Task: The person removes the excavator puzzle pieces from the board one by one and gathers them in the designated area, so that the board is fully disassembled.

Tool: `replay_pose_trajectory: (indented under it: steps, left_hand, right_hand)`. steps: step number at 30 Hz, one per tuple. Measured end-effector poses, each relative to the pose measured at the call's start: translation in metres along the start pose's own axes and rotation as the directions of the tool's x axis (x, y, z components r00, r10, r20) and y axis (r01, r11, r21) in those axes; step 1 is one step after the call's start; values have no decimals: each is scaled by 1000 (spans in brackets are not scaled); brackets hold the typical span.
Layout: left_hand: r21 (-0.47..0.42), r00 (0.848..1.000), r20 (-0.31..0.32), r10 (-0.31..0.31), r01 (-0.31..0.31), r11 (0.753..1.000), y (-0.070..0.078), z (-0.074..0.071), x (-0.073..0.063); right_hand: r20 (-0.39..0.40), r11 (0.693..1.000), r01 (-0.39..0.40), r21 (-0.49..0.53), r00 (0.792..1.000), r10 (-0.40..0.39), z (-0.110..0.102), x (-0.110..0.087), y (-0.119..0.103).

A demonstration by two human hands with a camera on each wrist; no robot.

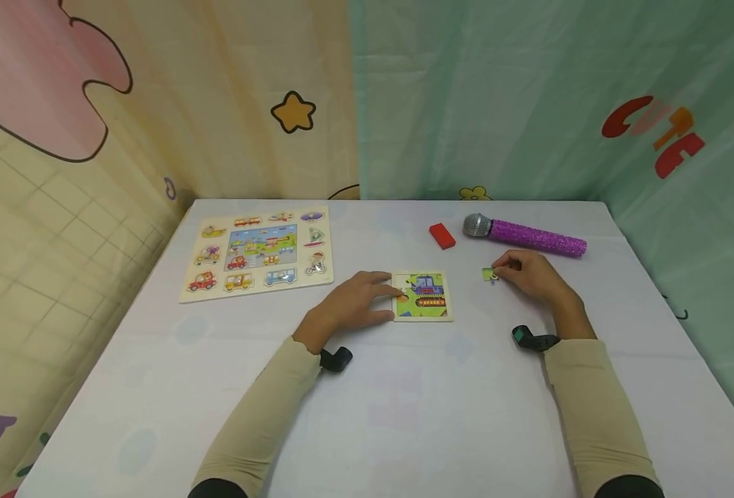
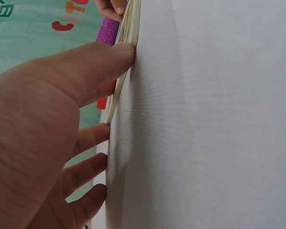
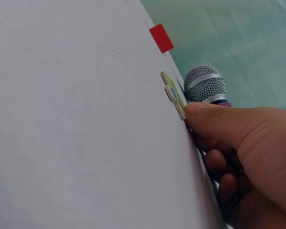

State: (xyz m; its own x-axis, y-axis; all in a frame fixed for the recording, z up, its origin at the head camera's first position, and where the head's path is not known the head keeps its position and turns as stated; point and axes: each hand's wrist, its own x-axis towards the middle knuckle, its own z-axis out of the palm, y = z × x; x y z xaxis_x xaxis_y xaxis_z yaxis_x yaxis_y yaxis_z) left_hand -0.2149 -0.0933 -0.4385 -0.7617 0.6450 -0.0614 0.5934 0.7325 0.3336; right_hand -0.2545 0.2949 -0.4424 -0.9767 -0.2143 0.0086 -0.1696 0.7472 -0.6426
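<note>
Right of the square, pale-framed puzzle (image 1: pixel 427 299), the right grip (image 1: pixel 528 277) pinches a thin, notched piece (image 1: pixel 488 274), its print partly covered; the left grip (image 1: pixel 359 301), spread loosely, touches the puzzle's left edge, hiding some of it.

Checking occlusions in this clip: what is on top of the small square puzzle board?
The left hand has a fingertip over the left side of the puzzle board; a vehicle picture shows beside it. Whatever is directly under that fingertip is covered.
</note>
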Motion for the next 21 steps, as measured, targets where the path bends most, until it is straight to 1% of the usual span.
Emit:
replay_pose_trajectory:
  steps: [9,15,18,21]
  left_hand:
    - [8,1000,7,7,-7,1000,1,-1,-1]
    - [16,1000,8,1,-1,1000,0,-1,-1]
    - [11,1000,9,4,-4,1000,0,-1,0]
    - [13,1000,7,7,-7,1000,1,-2,0]
  right_hand:
    - [3,1000,4,9,1000,-4,1,-1,1]
    - [21,999,-31,27,999,30,-1,-2,-1]
    - [31,1000,-3,27,1000,3,-4,0,-11]
    - [54,998,63,11,997,-63,0,4,-36]
